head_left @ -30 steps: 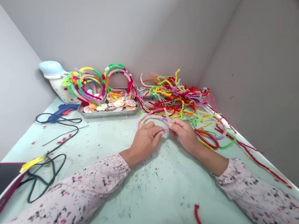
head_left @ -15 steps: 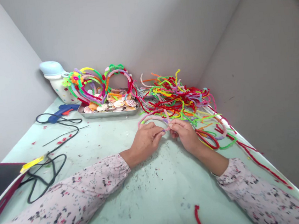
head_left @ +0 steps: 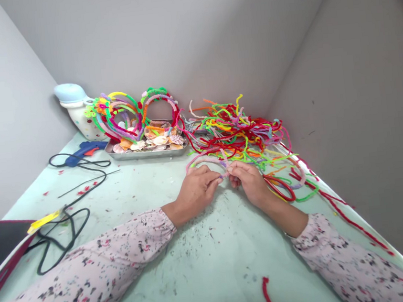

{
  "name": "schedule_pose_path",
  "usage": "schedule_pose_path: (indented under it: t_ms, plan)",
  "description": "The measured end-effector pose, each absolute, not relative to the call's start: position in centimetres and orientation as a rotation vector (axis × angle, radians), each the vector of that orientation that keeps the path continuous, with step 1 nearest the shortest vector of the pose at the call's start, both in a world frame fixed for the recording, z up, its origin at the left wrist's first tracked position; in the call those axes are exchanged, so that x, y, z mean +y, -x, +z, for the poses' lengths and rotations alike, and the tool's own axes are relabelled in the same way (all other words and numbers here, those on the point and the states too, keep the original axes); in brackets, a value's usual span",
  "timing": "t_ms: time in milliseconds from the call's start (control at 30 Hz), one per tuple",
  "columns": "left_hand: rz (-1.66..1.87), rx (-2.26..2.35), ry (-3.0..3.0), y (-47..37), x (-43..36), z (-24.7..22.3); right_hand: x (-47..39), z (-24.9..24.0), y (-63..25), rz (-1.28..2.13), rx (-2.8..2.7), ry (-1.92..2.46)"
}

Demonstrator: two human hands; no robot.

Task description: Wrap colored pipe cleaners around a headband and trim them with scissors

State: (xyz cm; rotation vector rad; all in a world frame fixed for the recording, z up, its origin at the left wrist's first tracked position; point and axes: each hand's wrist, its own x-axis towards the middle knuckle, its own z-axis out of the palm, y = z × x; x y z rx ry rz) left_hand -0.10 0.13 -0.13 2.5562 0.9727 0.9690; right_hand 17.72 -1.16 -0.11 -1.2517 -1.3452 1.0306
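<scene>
My left hand (head_left: 199, 189) is closed in a pinch on a curved band wrapped in pink and purple pipe cleaner, a headband (head_left: 206, 160) by its look. Facing it, my right hand (head_left: 246, 179) pinches a pink pipe cleaner (head_left: 224, 155) at the band's right end, where a short tail sticks up. The fingertips are close together and partly hide the wrapped end. Just behind and right of my right hand spreads a heap of coloured pipe cleaners (head_left: 235, 126).
A metal tray (head_left: 144, 154) of seashells (head_left: 160, 140) holds several finished-looking headbands (head_left: 157, 91). Left are a blue glue gun (head_left: 82, 152), a black cord (head_left: 73, 231), a white container (head_left: 78, 111) and a dark red-edged object (head_left: 6, 243). A red pipe cleaner piece (head_left: 268, 297) lies in front.
Almost nothing differs. My right fingers have shifted very slightly at the pink pipe cleaner; both hands keep their places.
</scene>
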Motion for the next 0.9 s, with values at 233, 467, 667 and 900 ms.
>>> schedule_pose_path:
  t_ms: [233, 467, 667, 900]
  plan:
    - [0.972, 0.975, -2.542, 0.15, 0.09, -0.07, -1.21, 0.1, -17.66, 1.043, -1.319, 1.247]
    - [0.993, 0.996, -2.522, 0.13, 0.17, -0.3, -1.05, -0.51, -17.84, 1.048, -1.33, 1.222]
    - [1.007, 1.033, -2.485, 0.12, 0.19, -0.26, -1.15, -0.61, -17.97, 0.968, -1.379, 1.2]
    - [0.992, 1.046, -2.482, 0.06, 0.1, -0.03, -1.19, -0.46, -17.9, 0.909, -1.452, 1.247]
